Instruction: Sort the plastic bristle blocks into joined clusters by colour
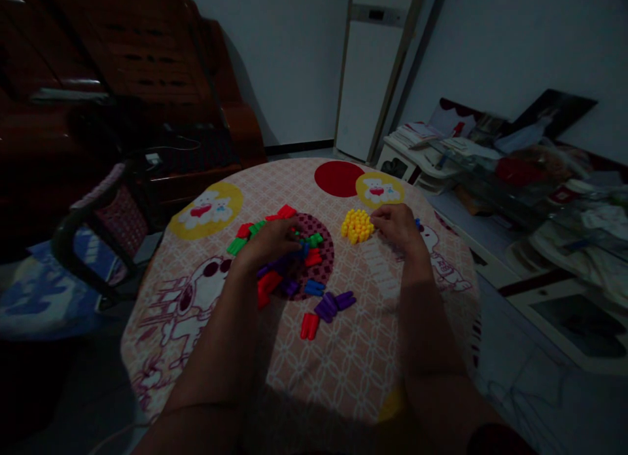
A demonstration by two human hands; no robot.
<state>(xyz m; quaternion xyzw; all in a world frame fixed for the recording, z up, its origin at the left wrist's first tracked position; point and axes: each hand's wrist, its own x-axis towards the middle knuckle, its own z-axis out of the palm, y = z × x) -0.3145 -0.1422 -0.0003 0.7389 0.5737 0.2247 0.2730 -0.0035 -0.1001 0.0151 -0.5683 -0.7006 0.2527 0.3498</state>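
My left hand [277, 239] hovers over a loose pile of plastic building pieces, thumb and fingers apart. Green pieces [237, 246], red pieces [269, 286] and blue ones lie around and under it, some hidden by the palm. On the right, my right hand [395, 226] has bent fingers drawn together at the edge of a compact cluster of yellow pieces [357, 226]. Whatever its fingertips pinch is too small to make out. Just beyond its knuckles sits a blue piece [417, 224]. Between my forearms lie purple pieces [328, 306], a red piece [309, 326] and a blue piece [314, 287].
A patterned cloth covers the round table [338, 370]. To the left stands a chair [118, 226], with a wooden bench [196, 134] behind it. A cluttered low cabinet [490, 245] runs along the right, and a tall white unit [367, 82] stands at the back.
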